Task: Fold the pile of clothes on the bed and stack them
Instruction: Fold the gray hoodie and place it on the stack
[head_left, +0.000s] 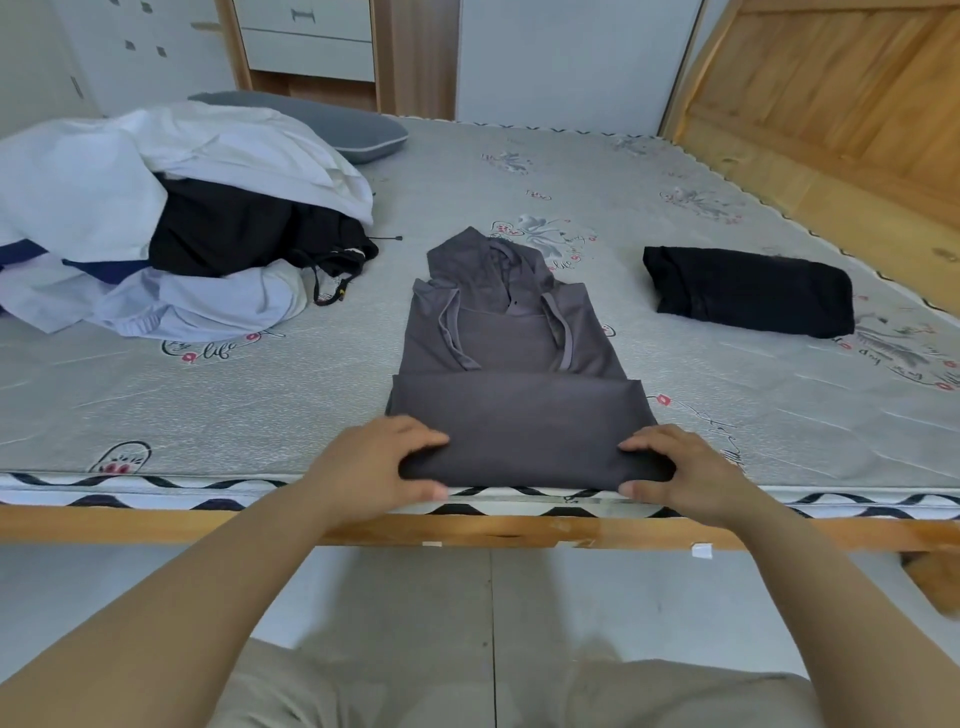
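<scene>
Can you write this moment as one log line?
step: folding grey hoodie | hands: left hand, right hand grip hem fold | done: black garment | left: pile

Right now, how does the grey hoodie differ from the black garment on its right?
The grey hoodie is only partly folded, its hood still out; the black garment is a finished bundle. The left hand and right hand grip the hoodie; nothing touches the black garment. Both lie on the mattress.
</scene>
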